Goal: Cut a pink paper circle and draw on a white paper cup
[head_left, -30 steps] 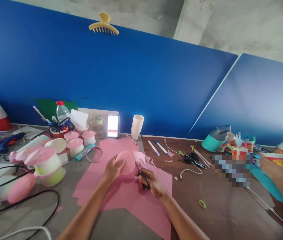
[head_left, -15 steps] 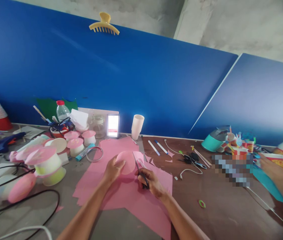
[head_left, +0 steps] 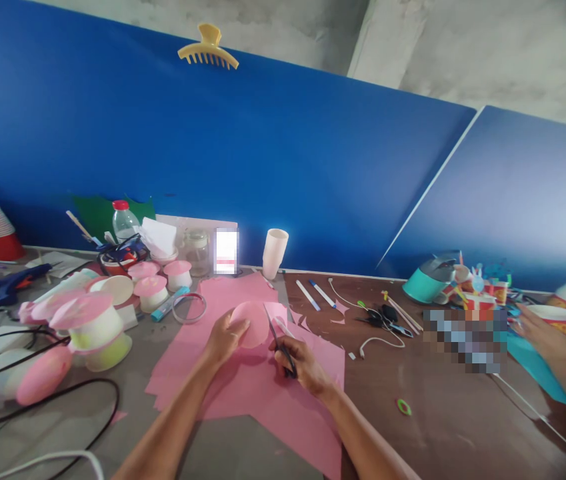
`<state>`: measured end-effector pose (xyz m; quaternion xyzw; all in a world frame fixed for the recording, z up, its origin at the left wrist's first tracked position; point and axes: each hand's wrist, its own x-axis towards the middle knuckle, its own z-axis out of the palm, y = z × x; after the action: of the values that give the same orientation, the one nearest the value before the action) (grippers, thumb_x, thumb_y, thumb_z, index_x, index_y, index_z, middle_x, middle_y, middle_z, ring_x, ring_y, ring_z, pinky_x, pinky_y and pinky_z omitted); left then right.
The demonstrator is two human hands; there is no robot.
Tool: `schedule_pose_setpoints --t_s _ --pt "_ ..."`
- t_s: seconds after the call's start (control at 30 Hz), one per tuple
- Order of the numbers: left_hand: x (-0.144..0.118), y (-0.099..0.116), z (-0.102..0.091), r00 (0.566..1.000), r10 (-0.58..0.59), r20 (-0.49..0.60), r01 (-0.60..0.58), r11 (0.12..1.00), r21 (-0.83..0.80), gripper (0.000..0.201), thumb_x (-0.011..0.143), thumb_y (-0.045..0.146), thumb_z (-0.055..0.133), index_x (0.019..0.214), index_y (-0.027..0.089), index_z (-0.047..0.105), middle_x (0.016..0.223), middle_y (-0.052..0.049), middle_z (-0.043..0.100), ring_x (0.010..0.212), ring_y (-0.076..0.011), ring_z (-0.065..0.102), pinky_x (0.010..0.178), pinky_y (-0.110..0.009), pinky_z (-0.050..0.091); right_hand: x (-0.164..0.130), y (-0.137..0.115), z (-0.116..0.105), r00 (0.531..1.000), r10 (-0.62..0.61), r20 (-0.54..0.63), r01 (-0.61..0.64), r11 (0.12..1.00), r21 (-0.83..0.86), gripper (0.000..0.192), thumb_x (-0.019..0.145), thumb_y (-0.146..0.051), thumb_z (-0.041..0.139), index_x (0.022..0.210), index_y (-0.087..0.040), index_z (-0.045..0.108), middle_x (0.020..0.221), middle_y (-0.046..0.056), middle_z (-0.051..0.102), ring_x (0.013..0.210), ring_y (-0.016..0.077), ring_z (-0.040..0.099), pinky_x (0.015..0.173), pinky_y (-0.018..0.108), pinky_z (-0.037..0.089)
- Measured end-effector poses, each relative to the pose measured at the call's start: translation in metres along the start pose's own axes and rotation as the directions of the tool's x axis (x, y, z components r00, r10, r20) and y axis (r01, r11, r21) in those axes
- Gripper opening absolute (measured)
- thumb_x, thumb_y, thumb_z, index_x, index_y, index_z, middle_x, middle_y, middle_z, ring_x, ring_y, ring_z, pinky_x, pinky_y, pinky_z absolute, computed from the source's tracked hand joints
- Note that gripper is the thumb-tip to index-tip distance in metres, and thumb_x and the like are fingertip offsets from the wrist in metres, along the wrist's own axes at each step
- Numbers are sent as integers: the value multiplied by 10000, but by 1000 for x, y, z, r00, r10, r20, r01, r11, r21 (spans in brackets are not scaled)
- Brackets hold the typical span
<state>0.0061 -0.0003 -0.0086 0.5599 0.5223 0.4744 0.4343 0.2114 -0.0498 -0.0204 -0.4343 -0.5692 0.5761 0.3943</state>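
Inside the right hand, scissors half-hidden.

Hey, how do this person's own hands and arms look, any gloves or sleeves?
The left hand and right hand are ungloved, with no ring or wristband visible. Both forearms are bare too, with no sleeve, cable or marking showing.

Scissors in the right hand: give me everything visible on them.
The scissors have dark handles, plastic by the look, and a slim, dark, pointed blade that looks like metal. The right hand grips them by the handles, hiding part of these. They slant away from the person and leftward, tip up at the right side of the pink paper disc, over the pink sheets. How far the blades are open, and whether paper lies between them, I can't tell.
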Motion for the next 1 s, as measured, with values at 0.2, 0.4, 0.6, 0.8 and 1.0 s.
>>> schedule_pose_setpoints --t_s 0.2,0.4,0.6,0.8,1.0 --pt "1 -1 -1 1000 -1 -15 1 1000 5 481 723 445 687 1089 133 712 1082 -141 786 1071 -343 697 937 -422 534 0 -2 2 1000 0 -1 0 1000 25 449 718 -595 776 827 -185 630 548 -61 492 493 92 416 501 238 302" --pt "3 -3 -2 1000 -2 -10 2 1000 -7 489 706 469 698 1083 158 718 1080 -110 792 1072 -339 702 948 -427 532 0 -2 3 1000 1 -10 0 999 33 416 718 -561 778 828 -187 634 555 -62 489 499 94 425 505 237 309" --pt "5 -2 -4 999 -20 -39 21 999 39 517 705 462 690 1113 145 705 1205 -147 750 1167 -349 663 1022 -447 490 2 3 1 1000 10 -6 -10 1000 6 356 729 -505 763 832 -189 633 554 -69 487 505 94 412 502 231 294" --pt "5 -2 -10 1000 -13 28 12 1000 21 463 765 462 657 1111 157 697 1111 -119 777 1042 -317 708 916 -411 535 4 8 0 999 35 16 -36 999 21 365 713 -493 782 840 -187 628 562 -69 485 501 86 401 492 226 283" --pt "6 -1 -14 998 -33 44 32 999 27 421 776 445 639 1072 154 705 1005 -99 784 943 -300 715 826 -381 544 3 6 2 998 50 31 -51 998 46 402 690 -516 801 850 -193 624 565 -76 468 506 88 399 499 231 336"
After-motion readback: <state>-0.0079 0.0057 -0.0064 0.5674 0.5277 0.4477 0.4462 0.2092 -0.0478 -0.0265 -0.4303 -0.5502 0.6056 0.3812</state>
